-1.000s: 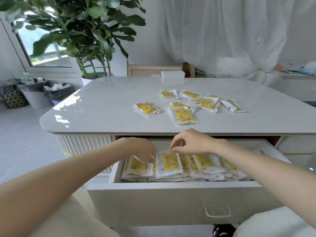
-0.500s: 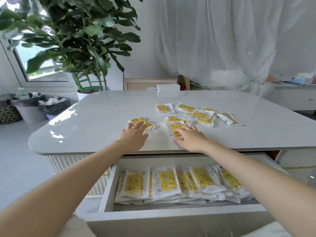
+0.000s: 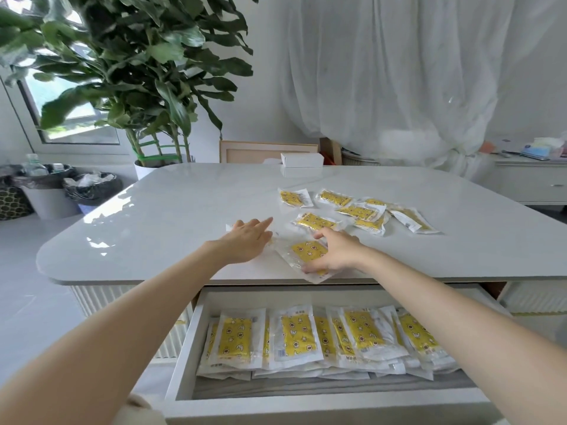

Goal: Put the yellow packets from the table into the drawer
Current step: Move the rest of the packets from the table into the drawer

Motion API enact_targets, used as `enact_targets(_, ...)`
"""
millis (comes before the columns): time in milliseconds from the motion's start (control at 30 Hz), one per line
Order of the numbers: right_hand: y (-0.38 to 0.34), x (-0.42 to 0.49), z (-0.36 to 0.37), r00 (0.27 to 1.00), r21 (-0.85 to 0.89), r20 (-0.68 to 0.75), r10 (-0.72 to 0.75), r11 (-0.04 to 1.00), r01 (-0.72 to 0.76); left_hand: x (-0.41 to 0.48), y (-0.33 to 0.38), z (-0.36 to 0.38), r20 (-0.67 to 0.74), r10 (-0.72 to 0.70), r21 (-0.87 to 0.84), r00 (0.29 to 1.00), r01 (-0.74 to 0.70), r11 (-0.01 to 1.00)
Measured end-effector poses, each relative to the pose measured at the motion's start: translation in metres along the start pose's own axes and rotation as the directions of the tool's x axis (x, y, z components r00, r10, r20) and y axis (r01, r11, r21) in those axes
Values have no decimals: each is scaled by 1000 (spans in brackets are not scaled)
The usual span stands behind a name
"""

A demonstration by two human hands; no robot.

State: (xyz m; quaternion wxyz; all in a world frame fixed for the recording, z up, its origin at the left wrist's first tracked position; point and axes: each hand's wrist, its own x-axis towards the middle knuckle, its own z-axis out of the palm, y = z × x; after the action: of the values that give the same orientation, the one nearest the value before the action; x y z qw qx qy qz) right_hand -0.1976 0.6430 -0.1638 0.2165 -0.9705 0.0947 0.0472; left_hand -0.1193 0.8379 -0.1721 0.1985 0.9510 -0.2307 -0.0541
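Several yellow packets (image 3: 357, 211) in clear wrappers lie scattered on the right half of the white table (image 3: 184, 210). My right hand (image 3: 337, 253) grips one yellow packet (image 3: 306, 251) between thumb and fingers at the table's front edge; its near corner overhangs the edge. My left hand (image 3: 248, 240) lies flat with straight fingers on another packet (image 3: 229, 227), of which only a corner shows. Below the table's front edge the white drawer (image 3: 184, 348) stands pulled out, and several yellow packets (image 3: 296, 335) lie overlapping in a row inside.
A small white box (image 3: 302, 160) sits at the table's far edge. A large potted plant (image 3: 147, 72) and lined bins (image 3: 49, 191) stand to the left. A low white cabinet (image 3: 527, 182) is at the right, with a white curtain (image 3: 383, 72) behind.
Both hands rose from the drawer to the tabletop. My right hand has pulled a packet back to the front edge; my left hand now covers the packet it reached.
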Motion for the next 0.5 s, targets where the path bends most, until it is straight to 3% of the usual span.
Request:
enact_targets(133, -1, 2, -1, 995, 157, 50, 82, 983, -89, -5, -3, 6, -92, 18, 17, 996, -17, 1000)
enact_targets(267, -2, -3, -2, 996, 219, 33, 85, 972, -90, -8, 1, 10, -221, -119, -83, 968, 102, 991)
enact_targets(400, -4, -6, -1, 993, 326, 28, 117, 938, -120, -8, -1, 7, -136, -344, -223, 929, 309, 924)
enact_targets(500, -6, -6, -5, 984, 423, 46, 172, 889, -175, -2, -3, 3, -99, -404, -266, 909, 367, 891)
